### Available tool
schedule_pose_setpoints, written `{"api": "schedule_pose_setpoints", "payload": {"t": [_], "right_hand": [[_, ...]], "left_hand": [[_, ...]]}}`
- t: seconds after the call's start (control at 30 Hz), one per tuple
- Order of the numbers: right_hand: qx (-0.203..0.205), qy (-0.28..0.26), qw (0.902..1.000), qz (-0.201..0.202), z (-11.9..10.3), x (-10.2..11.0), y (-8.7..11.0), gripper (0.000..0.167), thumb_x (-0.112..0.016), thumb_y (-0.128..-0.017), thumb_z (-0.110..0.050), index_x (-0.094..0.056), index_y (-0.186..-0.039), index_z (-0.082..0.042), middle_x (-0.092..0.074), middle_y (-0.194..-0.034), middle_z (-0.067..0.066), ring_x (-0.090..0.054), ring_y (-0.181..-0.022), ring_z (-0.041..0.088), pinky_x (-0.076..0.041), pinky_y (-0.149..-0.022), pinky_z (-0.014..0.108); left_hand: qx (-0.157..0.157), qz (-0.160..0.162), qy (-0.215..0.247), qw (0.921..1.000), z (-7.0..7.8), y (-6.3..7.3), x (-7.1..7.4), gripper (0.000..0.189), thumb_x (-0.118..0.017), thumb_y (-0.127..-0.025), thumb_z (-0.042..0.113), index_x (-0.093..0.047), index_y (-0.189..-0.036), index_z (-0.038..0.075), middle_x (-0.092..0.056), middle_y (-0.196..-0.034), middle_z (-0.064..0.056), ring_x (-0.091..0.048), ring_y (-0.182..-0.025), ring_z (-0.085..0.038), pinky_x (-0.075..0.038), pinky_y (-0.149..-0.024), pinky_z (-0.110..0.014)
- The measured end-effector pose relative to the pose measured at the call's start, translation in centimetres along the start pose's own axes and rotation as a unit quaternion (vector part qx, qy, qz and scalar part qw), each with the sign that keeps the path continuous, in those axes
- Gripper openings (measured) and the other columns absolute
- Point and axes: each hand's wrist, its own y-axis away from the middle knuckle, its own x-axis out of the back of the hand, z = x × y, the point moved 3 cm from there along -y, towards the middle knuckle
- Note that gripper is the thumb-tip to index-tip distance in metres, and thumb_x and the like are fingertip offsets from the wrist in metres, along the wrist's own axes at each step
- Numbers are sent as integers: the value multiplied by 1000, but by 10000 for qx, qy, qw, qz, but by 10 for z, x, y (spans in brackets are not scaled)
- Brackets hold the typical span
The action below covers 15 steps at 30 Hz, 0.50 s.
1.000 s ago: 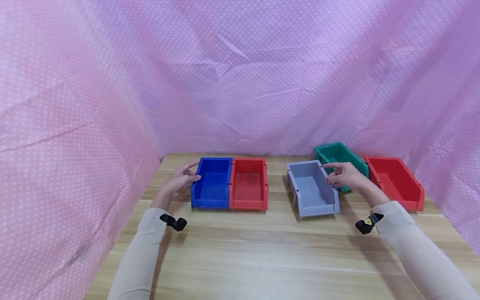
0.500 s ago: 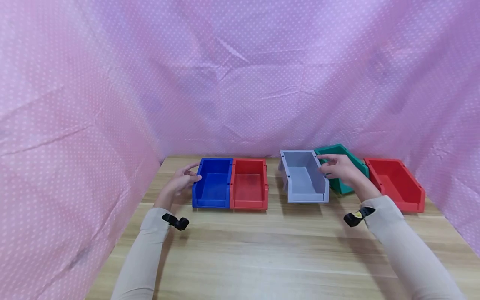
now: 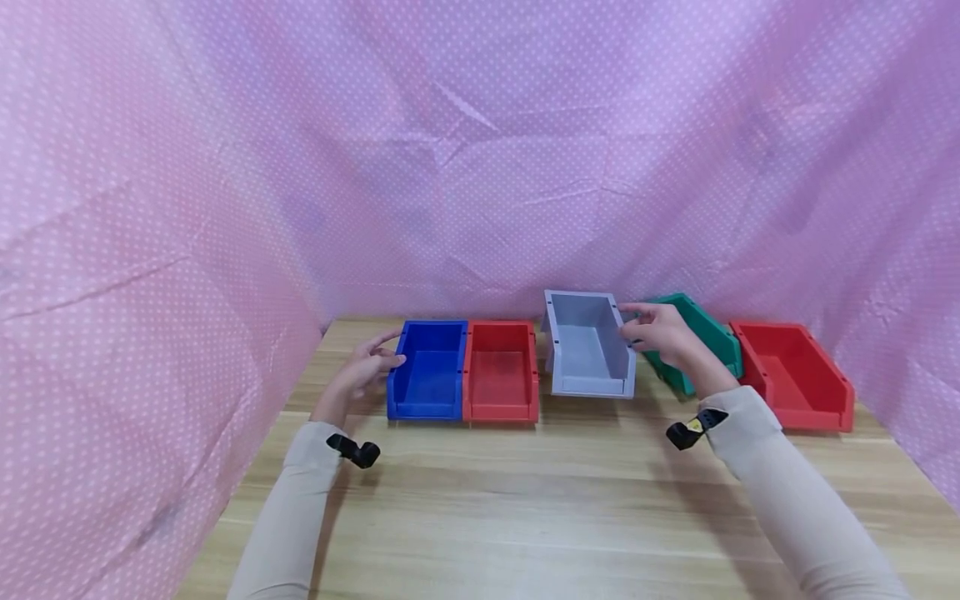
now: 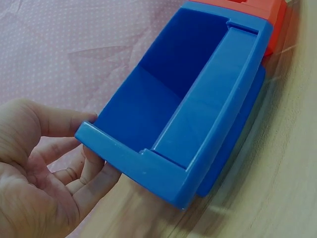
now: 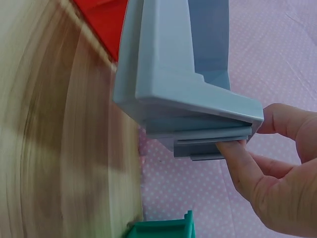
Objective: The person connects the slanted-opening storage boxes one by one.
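My left hand (image 3: 360, 367) grips the left side wall of a blue storage bin (image 3: 426, 383), its thumb at the rim in the left wrist view and the fingers against the outside. Joined flush to that bin's right side is a red storage bin (image 3: 500, 383). A grey storage bin (image 3: 583, 350) hangs tilted over the wood to the right of the red one, a narrow gap between them. My right hand (image 3: 663, 333) pinches the grey bin by its right rim; the right wrist view shows thumb and fingers on either side of that wall.
Behind my right hand a green bin (image 3: 705, 333) stands askew, partly hidden. A second red bin (image 3: 802, 379) is at the far right of the wooden table (image 3: 480, 508). Pink dotted cloth (image 3: 480, 183) hangs along the back and sides.
My right hand has carried the grey bin leftward and a little upward, away from the green bin and closer to the red one. The left hand and blue bin have stayed put.
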Motion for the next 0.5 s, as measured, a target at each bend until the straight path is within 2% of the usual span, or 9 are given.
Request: {"api": "schedule_pose_setpoints", "payload": {"t": [0.1,0.17,0.5], "right_hand": [[21,-32,10000,-8,0,-4,-1,61,-64,-98,-12,-41,-154,1,-68,-111,12,-64,-92,7,-59,-90,36],[41,-33,10000,-4,-1,-6,-2,61,-64,-98,-11,-41,-153,1,-67,-114,14,-64,-92,6,-59,-90,35],[-75,-32,10000,31,-2,-14,-1,63,-64,-99,-10,-39,-155,-1,-65,-119,19,-65,-98,14,-54,-100,49]], "left_hand": [[-28,-17,-11,10000,0,2,0,69,-61,-101,10,-30,-162,17,-51,-119,-9,-57,-103,-20,-52,-92,-32],[-41,-8,13,10000,1,3,0,68,-61,-101,11,-30,-162,18,-51,-118,-8,-56,-102,-19,-51,-95,-35],[-35,36,-45,10000,2,4,-1,68,-61,-102,11,-30,-162,18,-52,-120,-11,-56,-115,-29,-45,-111,-52]]}}
